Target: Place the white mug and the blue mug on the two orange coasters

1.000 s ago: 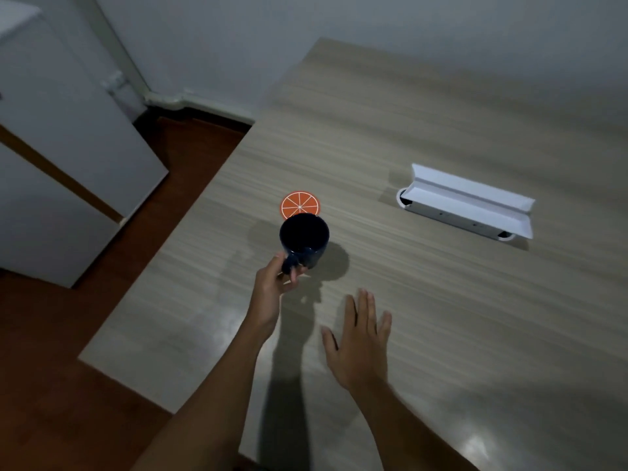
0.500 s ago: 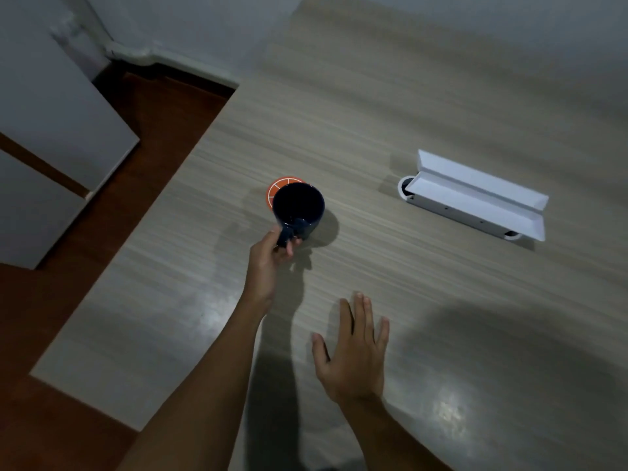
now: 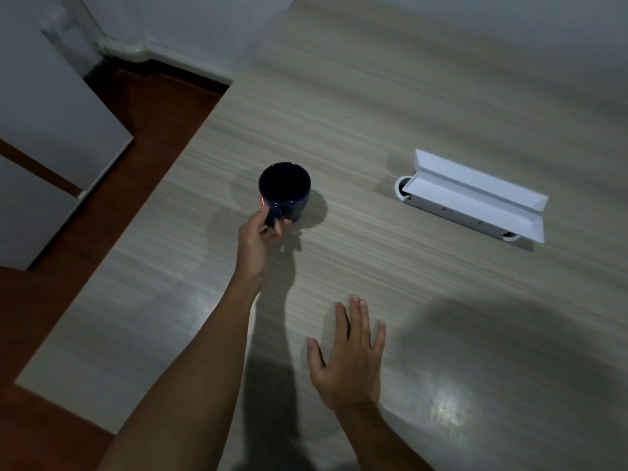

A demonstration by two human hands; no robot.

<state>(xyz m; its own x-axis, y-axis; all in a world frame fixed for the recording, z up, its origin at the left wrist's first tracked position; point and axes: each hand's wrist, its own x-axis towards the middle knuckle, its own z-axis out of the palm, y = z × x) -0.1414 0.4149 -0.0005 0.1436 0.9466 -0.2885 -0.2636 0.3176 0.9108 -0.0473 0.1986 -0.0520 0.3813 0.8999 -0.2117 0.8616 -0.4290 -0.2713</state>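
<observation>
1. Blue mug [image 3: 284, 190]: stands upright near the left edge of the table [image 3: 407, 113], mouth open to the camera; its handle points toward the person.
2. Orange coaster [image 3: 261, 200]: only a thin orange sliver shows at the mug's lower left rim; the rest is hidden under the mug, so the mug is judged to be over the coaster; whether it is fully seated or just clear of it cannot be told from this angle.
3. Left hand [image 3: 260, 237]: fingers and thumb pinched on the mug's handle; grip not yet let go.
4. Right hand [image 3: 350, 358]: flat, palm down over the near part of the table, fingers spread and holding nothing; whether it touches the surface cannot be told.
5. White mug: not in view; the second orange coaster: not in view either.
6. Other items: an open white case [image 3: 475, 198] lies well apart to the right of the mug, no part of the task; a white cabinet [image 3: 51, 113] stands off the table at left.
7. Progress, as a judgement: first placement nearly complete, pending release of the handle; the second placement shows no sign of being started; roughly half the task remains.
</observation>
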